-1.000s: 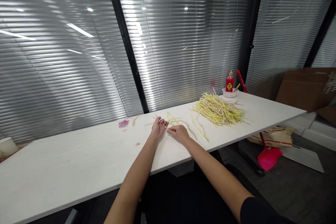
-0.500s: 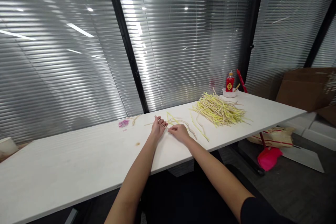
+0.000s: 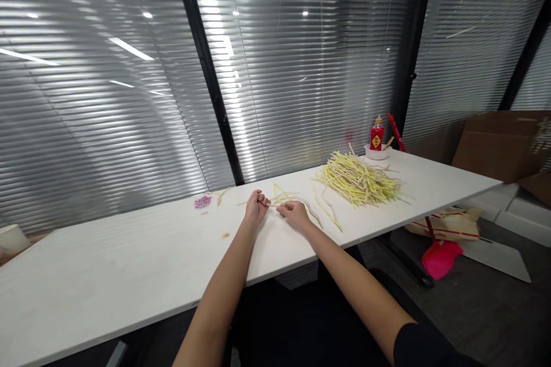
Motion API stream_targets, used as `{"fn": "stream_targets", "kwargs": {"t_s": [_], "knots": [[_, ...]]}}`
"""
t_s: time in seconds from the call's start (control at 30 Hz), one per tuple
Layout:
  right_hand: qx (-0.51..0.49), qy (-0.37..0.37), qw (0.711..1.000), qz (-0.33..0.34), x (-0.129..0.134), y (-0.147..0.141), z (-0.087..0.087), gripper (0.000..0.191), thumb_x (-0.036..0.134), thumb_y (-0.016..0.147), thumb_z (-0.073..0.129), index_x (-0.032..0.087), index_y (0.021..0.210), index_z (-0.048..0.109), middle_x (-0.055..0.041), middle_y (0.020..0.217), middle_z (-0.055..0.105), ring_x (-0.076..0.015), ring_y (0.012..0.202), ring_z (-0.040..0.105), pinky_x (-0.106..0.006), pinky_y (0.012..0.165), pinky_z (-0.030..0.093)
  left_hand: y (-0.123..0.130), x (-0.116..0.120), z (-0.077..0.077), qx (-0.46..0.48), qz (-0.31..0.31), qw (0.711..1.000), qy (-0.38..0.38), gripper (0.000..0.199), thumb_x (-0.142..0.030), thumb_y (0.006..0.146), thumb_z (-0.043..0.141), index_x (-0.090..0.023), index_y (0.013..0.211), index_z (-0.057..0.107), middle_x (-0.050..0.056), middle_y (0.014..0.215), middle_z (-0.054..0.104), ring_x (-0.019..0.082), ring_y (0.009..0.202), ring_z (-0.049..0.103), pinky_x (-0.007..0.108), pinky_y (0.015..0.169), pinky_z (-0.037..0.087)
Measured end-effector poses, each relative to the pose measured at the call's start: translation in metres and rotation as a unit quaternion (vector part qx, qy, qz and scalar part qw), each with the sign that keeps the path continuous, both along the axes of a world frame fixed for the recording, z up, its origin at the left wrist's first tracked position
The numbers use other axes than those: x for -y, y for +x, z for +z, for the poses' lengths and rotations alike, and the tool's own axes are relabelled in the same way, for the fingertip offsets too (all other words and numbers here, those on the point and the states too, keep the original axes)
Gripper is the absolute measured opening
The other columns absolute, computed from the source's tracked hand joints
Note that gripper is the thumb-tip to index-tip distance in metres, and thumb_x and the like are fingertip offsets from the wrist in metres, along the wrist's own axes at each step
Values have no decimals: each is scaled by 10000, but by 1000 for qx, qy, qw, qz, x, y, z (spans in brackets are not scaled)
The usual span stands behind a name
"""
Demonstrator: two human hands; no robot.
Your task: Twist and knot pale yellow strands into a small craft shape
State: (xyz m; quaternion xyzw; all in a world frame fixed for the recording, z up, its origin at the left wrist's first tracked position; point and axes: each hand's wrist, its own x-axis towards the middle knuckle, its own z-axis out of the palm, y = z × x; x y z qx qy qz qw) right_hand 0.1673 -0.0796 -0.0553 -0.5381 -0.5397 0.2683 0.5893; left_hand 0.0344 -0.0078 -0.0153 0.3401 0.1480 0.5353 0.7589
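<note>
Near the middle of the table, my left hand (image 3: 257,207) has its fingers curled around a thin pale beige strand (image 3: 272,205). My right hand (image 3: 294,215) pinches the other end of it with thumb and forefinger. The strand's exact kind cannot be made out. Just behind my hands lie several loose yellow and beige strands (image 3: 310,211) on the tabletop. To their right is a large heap of similar yellow and beige strands (image 3: 359,179).
The white table (image 3: 129,275) runs along the blinds. Small purple-pink loops (image 3: 202,202) lie in a pile left of my hands, beside a bent beige strand (image 3: 221,197). A red bottle (image 3: 377,134) stands with a white bowl (image 3: 376,152) at the back right.
My left hand has turned slightly, its fingers curling in more. The strand between the hands now lies flatter, and my right hand has barely moved.
</note>
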Motion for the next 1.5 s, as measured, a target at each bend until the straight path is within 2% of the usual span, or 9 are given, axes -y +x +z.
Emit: {"fn": "stream_targets", "kwargs": {"t_s": [0.23, 0.4, 0.63, 0.77, 0.87, 1.0, 1.17, 1.3, 1.5], "knots": [[-146, 4, 989, 28, -7, 1, 3, 284, 375, 612, 689, 124, 742, 662, -42, 684, 622, -123, 550, 547, -253, 548, 447, 0, 2, 1, -31, -12, 999, 2, 101, -270, 872, 481, -170, 865, 481, -61, 518, 368, 65, 433, 371, 221, 563, 405], [-213, 9, 976, 47, -1, 0, 11, 263, 343, 577, 719, 139, 723, 642, -25, 685, 609, -111, 552, 540, -241, 533, 440, 1, 6, 0, -103, -38, 993, 32, 192, -335, 836, 539, -150, 884, 518, -58, 513, 382, 52, 410, 349, 189, 488, 356], [-163, 20, 986, 17, -2, -2, 11, 276, 345, 619, 685, 163, 822, 640, 3, 678, 569, -103, 542, 529, -239, 543, 434, 1, 11, -2, -212, -105, 967, 95, 288, -412, 793, 588, -146, 902, 571, -38, 614, 424, 22, 404, 283, 176, 410, 230], [-127, 45, 991, 16, -4, -1, 5, 282, 334, 649, 661, 174, 881, 650, 0, 684, 568, -111, 586, 508, -238, 570, 431, 2, 15, -1, -238, -140, 953, 125, 312, -431, 813, 556, -127, 871, 593, -48, 558, 326, 31, 402, 247, 179, 403, 187], [-86, 48, 995, 3, -2, 0, 5, 271, 318, 668, 644, 179, 900, 662, 7, 647, 564, -104, 543, 455, -232, 545, 392, 4, 13, -4, -236, -148, 952, 126, 298, -402, 819, 551, -112, 869, 599, -55, 533, 269, 41, 411, 236, 177, 402, 183], [-49, 65, 997, -1, 2, 0, 8, 275, 323, 668, 651, 190, 906, 686, -12, 761, 614, -102, 564, 446, -236, 565, 377, 6, 9, -12, -249, -157, 948, 119, 293, -386, 818, 545, -108, 899, 591, -44, 543, 309, 44, 416, 245, 179, 403, 215], [-109, 63, 992, 21, 0, -1, 8, 300, 289, 607, 709, 177, 870, 621, 0, 717, 598, -97, 547, 468, -228, 553, 381, 9, 13, -11, -266, -166, 942, 119, 263, -396, 779, 574, -135, 778, 533, -45, 536, 317, 47, 413, 255, 188, 398, 225], [-141, 61, 988, 13, -1, -1, 7, 336, 253, 550, 750, 179, 780, 517, 15, 659, 589, -104, 551, 504, -222, 549, 390, 10, 19, -6, -300, -169, 926, 155, 282, -394, 769, 556, -152, 665, 454, -43, 532, 326, 49, 407, 278, 199, 404, 241], [-161, 54, 985, 22, -1, 0, 7, 319, 270, 543, 759, 171, 719, 512, 28, 626, 563, -93, 515, 485, -214, 495, 380, 11, 16, -11, -324, -174, 913, 178, 306, -431, 780, 481, -161, 650, 421, -42, 528, 330, 65, 421, 317, 218, 434, 268]]}}
